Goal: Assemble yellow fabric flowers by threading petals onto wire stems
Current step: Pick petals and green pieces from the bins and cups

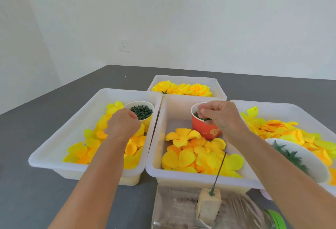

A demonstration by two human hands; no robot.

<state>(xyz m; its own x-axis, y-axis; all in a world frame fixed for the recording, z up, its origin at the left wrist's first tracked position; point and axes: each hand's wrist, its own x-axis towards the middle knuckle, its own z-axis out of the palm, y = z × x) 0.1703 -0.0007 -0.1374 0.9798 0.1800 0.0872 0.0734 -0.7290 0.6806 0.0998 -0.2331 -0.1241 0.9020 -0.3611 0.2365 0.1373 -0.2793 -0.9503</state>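
White walls with a single wall socket (pixel 124 45) close off the room behind a dark grey worktop (pixel 36 201) crowded with shallow white plastic trays. On the left, the first white tray (pixel 54 148) is heaped with loose yellow and orange fabric petals (pixel 91 143), and a white paper cup of small dark green pieces (pixel 141 112) stands at its far right corner. The left hand (pixel 122 125) hovers over this tray, its fingers curled at the cup's near rim; I cannot tell whether it has anything in its grip. Behind, a smaller white tray at the back (pixel 187 79) holds finished yellow fabric flowers (pixel 181 88). The middle white tray (pixel 158 156) carries larger yellow petal pieces (pixel 181 138) and a red paper cup (pixel 205 128); the right hand (pixel 221 115) has its fingertips dipped into the cup's mouth, pinching at the dark green bits inside. Just in front of that tray, a thin dark wire stem (pixel 220 169) leans up from a pale foam block (pixel 209 205), which sits on a clear plastic sheet (pixel 172 208). Further right, another white tray on the right (pixel 291 107) holds more petals and a white bowl of green leafy pieces (pixel 300 158), partly hidden by the right forearm. A green-lidded clear jar (pixel 274 219) lies at the bottom edge.
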